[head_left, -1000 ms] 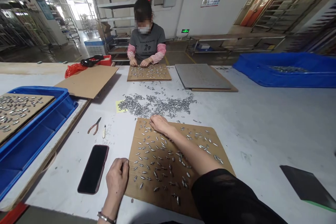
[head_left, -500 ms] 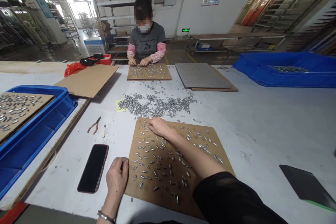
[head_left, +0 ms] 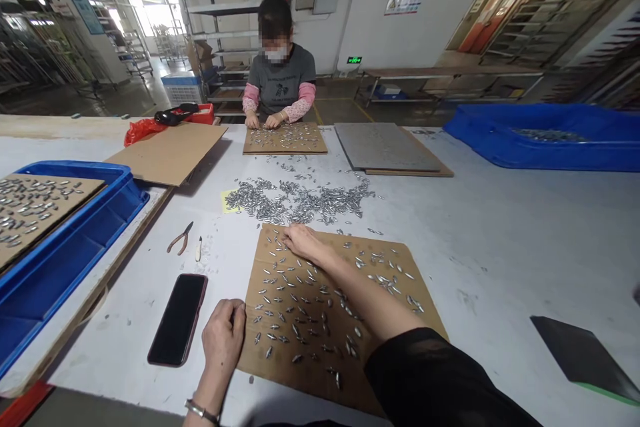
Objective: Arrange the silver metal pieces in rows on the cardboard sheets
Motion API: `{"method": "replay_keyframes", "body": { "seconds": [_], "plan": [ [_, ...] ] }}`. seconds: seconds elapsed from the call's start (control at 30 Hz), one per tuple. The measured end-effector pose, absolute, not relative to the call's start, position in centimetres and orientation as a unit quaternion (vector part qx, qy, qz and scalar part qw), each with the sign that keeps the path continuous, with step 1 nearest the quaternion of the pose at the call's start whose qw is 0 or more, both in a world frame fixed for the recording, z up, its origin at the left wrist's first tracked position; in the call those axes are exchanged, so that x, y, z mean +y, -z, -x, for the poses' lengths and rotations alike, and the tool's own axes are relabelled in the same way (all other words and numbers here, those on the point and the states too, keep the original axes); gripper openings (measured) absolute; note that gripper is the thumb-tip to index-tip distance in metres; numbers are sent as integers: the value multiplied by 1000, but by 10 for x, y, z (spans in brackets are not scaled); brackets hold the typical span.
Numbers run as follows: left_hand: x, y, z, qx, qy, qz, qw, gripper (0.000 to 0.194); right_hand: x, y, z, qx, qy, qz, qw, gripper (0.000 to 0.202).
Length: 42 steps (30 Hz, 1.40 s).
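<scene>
A brown cardboard sheet [head_left: 310, 373] lies in front of me, dotted with small silvery pointed metal pieces [head_left: 296, 330]. At its far left part rests my right hand [head_left: 303, 241], fingers bent together and pointing down; whatever they pinch is too small to make out. My left hand [head_left: 224, 333] is curled at the sheet's left edge, and its fingertips are partly hidden. Just beyond the sheet is a loose pile of the same metal pieces [head_left: 335, 200], with a yellow paper [head_left: 229, 202] under its left end.
A phone [head_left: 178, 320], pliers [head_left: 181, 238] and a small knife [head_left: 199, 250] lie left. Blue trays [head_left: 120, 193] flank the table. Across it, a person works at another cardboard [head_left: 285, 147]. A grey board [head_left: 385, 147] lies far right of centre, a dark sheet [head_left: 583, 353] near right.
</scene>
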State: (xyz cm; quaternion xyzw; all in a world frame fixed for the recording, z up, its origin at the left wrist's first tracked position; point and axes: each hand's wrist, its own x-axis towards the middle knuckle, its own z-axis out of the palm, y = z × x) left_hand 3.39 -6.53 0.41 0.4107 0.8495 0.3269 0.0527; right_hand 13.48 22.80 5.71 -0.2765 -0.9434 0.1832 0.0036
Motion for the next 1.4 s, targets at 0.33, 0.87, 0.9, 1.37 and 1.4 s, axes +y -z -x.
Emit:
{"method": "replay_keyframes", "body": {
  "seconds": [0.33, 0.87, 0.9, 1.37, 1.4],
  "plan": [
    [-65, -7, -35, 843, -335, -417, 46, 28, 229, -54, -139, -935, -200, 293, 30, 16],
    [-65, -8, -35, 847, -333, -412, 49, 27, 209, -65, -157, -900, -269, 338, -53, 13],
    [-65, -9, -35, 848, -332, -410, 51, 27, 206, -64, -158, -896, -263, 353, -61, 13],
    [-64, -7, -34, 852, -326, -406, 58, 26, 205, -76, -152, -911, -195, 365, -8, 20],
    [-64, -7, -34, 853, -326, -404, 60, 26, 205, -76, -148, -914, -180, 364, -17, 22]
  ]
}}
